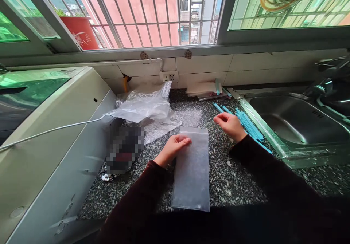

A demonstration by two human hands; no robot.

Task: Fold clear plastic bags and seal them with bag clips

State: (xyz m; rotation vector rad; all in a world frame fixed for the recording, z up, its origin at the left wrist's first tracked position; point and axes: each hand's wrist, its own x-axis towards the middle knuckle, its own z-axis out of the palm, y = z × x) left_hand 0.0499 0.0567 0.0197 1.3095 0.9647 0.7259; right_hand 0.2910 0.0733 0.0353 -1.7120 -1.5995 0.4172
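My left hand (175,148) pinches the left edge of a frosted, see-through plastic bag (193,174) near its top, thumb lying over the front. The bag is flat and long, with a seam-like band across its upper end. To the right, my right hand (230,126) hovers above the counter, its fingers curled together in a pinch; whatever is between them, if anything, I cannot make out. Just beyond and beside that hand lies a loose pile of light-blue flat strips (247,124), partly hidden behind the hand and sleeve.
Crumpled clear plastic (153,107) and a blurred-out dark object (125,147) lie at the left, beside a white appliance (101,127) with a white cable. A stack of flat packets (203,89) sits at the wall. The steel sink (284,120) borders the right side.
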